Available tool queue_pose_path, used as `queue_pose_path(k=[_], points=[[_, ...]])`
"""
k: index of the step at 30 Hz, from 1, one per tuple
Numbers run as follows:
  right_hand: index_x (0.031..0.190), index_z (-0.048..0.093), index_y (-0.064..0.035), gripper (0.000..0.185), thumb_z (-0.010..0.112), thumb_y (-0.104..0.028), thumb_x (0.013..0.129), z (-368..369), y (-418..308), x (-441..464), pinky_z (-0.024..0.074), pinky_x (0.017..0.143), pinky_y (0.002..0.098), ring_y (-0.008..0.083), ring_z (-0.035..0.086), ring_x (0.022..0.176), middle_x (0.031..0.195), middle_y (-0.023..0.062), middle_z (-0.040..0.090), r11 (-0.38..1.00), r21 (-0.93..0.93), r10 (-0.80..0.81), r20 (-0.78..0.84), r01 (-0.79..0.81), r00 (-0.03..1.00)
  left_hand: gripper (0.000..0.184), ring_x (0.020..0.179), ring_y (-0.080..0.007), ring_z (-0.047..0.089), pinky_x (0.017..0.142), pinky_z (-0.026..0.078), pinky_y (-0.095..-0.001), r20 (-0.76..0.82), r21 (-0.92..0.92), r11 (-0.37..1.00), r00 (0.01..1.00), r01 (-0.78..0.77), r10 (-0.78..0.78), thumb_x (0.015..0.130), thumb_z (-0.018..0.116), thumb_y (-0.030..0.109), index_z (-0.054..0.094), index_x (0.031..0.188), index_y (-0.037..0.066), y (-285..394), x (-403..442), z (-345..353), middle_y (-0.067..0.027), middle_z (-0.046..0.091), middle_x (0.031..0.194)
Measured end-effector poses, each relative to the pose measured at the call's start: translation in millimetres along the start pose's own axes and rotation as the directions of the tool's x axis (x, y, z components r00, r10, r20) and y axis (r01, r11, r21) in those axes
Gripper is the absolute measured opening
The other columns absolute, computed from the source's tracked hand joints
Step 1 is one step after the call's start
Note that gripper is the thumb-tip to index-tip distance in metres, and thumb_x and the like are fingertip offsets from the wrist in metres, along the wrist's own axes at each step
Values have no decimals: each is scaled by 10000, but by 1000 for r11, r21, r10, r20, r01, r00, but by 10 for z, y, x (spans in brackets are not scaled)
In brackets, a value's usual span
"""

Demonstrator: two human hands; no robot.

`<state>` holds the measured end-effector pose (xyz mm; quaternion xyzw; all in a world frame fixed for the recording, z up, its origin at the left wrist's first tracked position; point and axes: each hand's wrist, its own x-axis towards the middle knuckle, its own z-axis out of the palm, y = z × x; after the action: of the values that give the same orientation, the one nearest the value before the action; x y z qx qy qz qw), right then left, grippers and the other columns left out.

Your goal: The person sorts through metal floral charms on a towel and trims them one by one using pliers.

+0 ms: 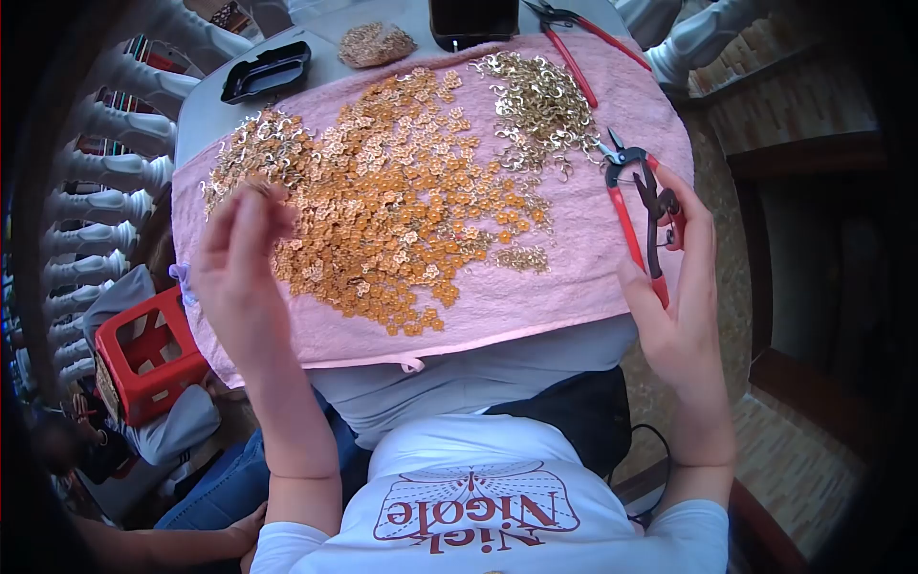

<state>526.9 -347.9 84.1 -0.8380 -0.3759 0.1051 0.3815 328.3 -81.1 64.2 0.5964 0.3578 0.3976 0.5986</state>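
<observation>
My right hand (681, 297) is at the towel's right side, its fingers curled round red-handled pliers (626, 230). A black, spring-fitted tool part (654, 203) shows between the fingers and the handle; whether it belongs to a second tool I cannot tell. Raised over the left part of the pile, my left hand (244, 253) has its fingertips pinched together. What they hold, if anything, is too blurred to name. Below it spreads a wide heap of small orange and gold flower-shaped pieces (382, 201). Beyond the pliers' tips lies a pile of small curved golden pieces (545, 105).
A pink towel (535, 306) covers most of the table. At the back are a black tray (268, 73), a bag of small pieces (376, 44), a dark container (473, 21) and other red-handled pliers (571, 67). A red stool (153, 354) and another person's arm (172, 545) are at left.
</observation>
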Motion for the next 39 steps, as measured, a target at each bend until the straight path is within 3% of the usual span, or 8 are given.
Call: queue_pose_path(k=[6,11,16,21,24,26,31,39], points=[[1461,452,-32,771,795,-137,779,73,-44,52,455,984,401,305,545,1136,1247,183,539,997,-78,20,-17,-21,1000,344,969,-174,637,821,511,-268,-107,530,826,951,-192,290,962,645,79,649,1300,16,27,2,-102,-120,681,1226],[1425,531,-66,724,809,-147,761,-97,93,337,471,982,387,302,583,1137,1275,171,548,995,-103,8,40,-4,999,272,1154,-208,590,998,452,-354,-35,501,816,936,-287,351,939,661,70,688,1209,52,-108,-472,18,-95,654,1277],[1387,585,-80,696,842,-338,794,-41,422,1267,562,899,429,327,653,1058,1220,178,610,925,-364,12,-257,-108,966,236,1175,-246,576,1015,447,-370,246,563,677,879,-473,409,890,693,45,713,1124,61,-243,-804,118,-77,669,1237],[1439,488,21,768,741,-426,868,111,221,1900,359,1157,486,403,451,1330,1412,260,496,946,-311,96,15,-86,995,326,1182,-281,567,1028,444,-408,474,579,576,813,-577,338,849,709,23,712,1173,58,-184,-865,203,-85,690,1174],[1362,536,74,742,771,-390,832,185,308,1829,400,1089,442,406,504,1206,1279,282,559,951,-310,-44,-87,15,995,309,1167,-282,572,1021,448,-402,496,589,560,808,-583,318,834,719,23,728,1141,64,-155,-817,237,-74,695,1162],[1384,583,-58,684,817,-368,821,84,298,1461,557,908,395,307,660,1066,1233,187,630,961,-268,-145,-254,74,956,293,1152,-282,576,1014,451,-396,509,604,551,811,-576,290,819,729,23,744,1108,69,-146,-790,269,-63,699,1150],[1408,538,-2,724,808,-257,786,-131,329,410,507,961,376,294,618,1143,1300,181,593,879,-476,-11,18,18,1000,295,1146,-286,569,991,461,-400,569,578,567,788,-587,237,796,768,37,756,1084,96,-92,-670,527,-56,694,1142],[1394,518,60,650,716,-184,824,-121,335,192,503,938,394,326,602,1021,1229,209,582,878,-478,-31,-14,21,999,259,1107,-270,593,964,474,-362,573,633,415,756,-653,316,784,772,20,760,1037,71,-215,-569,891,-54,711,1098]])
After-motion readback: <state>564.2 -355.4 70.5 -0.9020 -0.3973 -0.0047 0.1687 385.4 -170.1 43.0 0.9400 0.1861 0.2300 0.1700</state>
